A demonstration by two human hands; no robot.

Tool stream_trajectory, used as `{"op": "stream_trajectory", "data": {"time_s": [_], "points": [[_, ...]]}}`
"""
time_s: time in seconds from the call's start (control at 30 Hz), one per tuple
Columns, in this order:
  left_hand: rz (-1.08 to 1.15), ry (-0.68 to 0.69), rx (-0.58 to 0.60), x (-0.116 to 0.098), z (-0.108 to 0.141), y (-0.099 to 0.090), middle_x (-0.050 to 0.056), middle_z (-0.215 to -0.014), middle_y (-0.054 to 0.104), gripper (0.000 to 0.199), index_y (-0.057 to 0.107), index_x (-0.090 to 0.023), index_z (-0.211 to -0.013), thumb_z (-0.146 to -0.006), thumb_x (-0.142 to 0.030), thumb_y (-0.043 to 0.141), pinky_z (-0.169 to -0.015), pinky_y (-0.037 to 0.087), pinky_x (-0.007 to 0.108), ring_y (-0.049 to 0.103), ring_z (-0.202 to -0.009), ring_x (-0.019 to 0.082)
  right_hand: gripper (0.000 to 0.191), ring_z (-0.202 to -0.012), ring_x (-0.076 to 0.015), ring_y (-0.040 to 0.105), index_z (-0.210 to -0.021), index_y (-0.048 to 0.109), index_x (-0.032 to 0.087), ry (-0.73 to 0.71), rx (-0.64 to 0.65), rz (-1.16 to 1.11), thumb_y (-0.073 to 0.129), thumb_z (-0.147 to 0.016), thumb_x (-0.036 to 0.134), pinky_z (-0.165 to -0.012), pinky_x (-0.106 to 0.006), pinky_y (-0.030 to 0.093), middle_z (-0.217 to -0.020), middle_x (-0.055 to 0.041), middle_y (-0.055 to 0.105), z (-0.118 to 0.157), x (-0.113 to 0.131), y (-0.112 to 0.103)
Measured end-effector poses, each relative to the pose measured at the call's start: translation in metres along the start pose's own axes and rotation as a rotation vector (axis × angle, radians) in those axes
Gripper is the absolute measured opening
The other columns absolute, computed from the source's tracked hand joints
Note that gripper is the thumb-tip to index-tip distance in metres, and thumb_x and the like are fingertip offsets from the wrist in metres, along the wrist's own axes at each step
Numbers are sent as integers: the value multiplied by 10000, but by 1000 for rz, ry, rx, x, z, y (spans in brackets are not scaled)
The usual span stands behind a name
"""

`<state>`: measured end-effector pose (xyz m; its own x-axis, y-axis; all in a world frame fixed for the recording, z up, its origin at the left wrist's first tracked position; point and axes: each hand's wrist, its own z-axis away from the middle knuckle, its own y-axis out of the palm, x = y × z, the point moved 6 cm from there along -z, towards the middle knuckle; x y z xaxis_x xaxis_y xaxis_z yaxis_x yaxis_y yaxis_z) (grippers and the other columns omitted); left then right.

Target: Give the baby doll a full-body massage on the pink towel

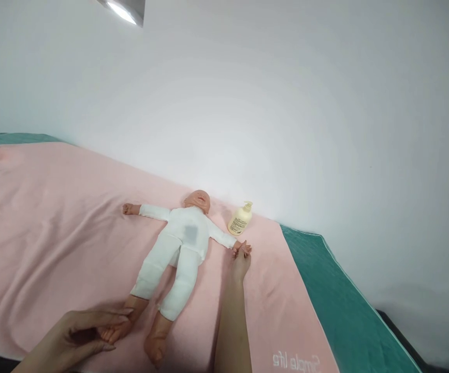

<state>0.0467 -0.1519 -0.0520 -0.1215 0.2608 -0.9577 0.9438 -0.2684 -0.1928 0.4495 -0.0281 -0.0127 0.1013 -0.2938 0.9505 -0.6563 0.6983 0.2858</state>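
Note:
A baby doll with a white cloth body lies on its back on a pink blanket, its arms spread and its head toward the wall. At the lower left, my left hand is closed round the doll's foot, thumb and fingers on opposite sides. My right hand reaches up to the doll's hand on the right side and pinches it between the fingers. Just beyond that hand stands a pale yellow pump bottle with printed text.
A green sheet shows under the blanket on the right and at the far left. The white wall rises behind the bed's far edge. A lit lamp is at the top.

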Motion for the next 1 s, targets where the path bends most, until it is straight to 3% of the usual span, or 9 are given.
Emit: {"op": "stream_trajectory", "data": {"time_s": [0.1,0.2,0.33,0.47,0.6,0.7,0.87,1.0], "points": [[6,17,-96,-10,-2,-2,-2,-1052,752,257,806,-398,-927,-670,-415,812,-852,606,397,715,-989,345,350,-535,-103,531,-787,528,205,-16,-13,10,639,-826,535,-512,-217,479,-617,42,530,6,5,3],[35,22,-251,-24,-6,-6,-9,-1018,769,252,813,-377,-883,-649,-470,827,-883,598,369,723,-973,321,415,-613,-106,583,-1024,567,178,-64,-22,25,660,-802,516,-579,-232,504,-856,-24,649,17,13,8],[77,-24,-337,-33,-22,-10,24,-1004,775,327,813,-323,-892,-619,-500,846,-883,598,356,726,-966,296,510,-679,-106,596,-1237,529,180,-186,117,121,618,-835,481,-638,-246,499,-1121,-91,655,40,24,28],[181,-57,-353,-35,-48,-15,49,-1066,761,358,803,-285,-942,-632,-460,850,-803,621,328,718,-986,293,411,-799,-130,604,-1231,578,185,-354,311,215,605,-859,358,-700,-256,510,-1186,-110,625,66,25,49],[234,-59,-394,-41,-78,-19,63,-1014,771,355,794,-248,-975,-674,-431,829,-646,614,286,723,-773,235,349,-1074,-194,600,-1211,649,247,-593,558,341,568,-872,231,-861,-318,535,-1205,-96,592,87,25,68],[290,-52,-437,-50,-98,-17,66,-944,777,389,784,-206,-1006,-685,-421,827,-633,588,273,685,-675,192,404,-1133,-194,588,-1238,654,283,-693,692,393,531,-875,156,-981,-356,509,-1185,-84,598,95,25,76],[280,-47,-456,-65,-122,-10,41,-788,763,441,774,-182,-1040,-680,-433,827,-636,560,254,657,-655,175,462,-1112,-180,602,-1268,644,321,-724,759,449,499,-876,124,-970,-331,521,-1195,-69,593,98,26,80],[278,-40,-450,-73,-124,-5,55,-899,777,437,774,-193,-1035,-680,-443,823,-677,575,265,679,-696,183,413,-1130,-188,586,-1233,664,293,-665,746,397,523,-872,152,-988,-342,499,-1184,-75,596,96,27,79]]}}
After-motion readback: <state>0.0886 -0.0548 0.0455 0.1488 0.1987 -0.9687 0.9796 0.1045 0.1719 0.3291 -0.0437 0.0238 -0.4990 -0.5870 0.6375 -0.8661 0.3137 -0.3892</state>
